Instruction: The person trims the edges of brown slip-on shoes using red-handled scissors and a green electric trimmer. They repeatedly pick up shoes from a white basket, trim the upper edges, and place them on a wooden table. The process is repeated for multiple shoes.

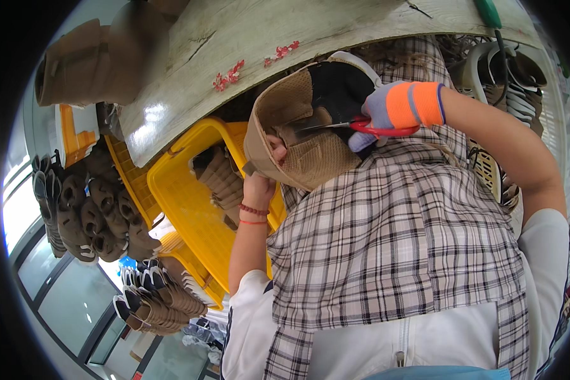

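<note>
A brown shoe upper [326, 155] with a mesh inside and black lining is tilted open in front of my body, at the table's edge. My left hand [258, 185] is closed around its left side; fingertips show inside the opening, and the rest is partly hidden. My right hand [373, 117], in a grey and orange glove, grips scissors [386, 131] with red handles. The dark blades point left into the upper, close to the left fingertips. Whether the blades touch the material, I cannot tell.
A worn pale table [234, 44] with red scraps [228, 75] lies ahead. Left of me stands a yellow crate [183, 183] holding stacked brown pieces [221, 180]. More brown uppers [95, 215] hang or pile at far left. At right, more shoe parts [519, 82] sit in a rack.
</note>
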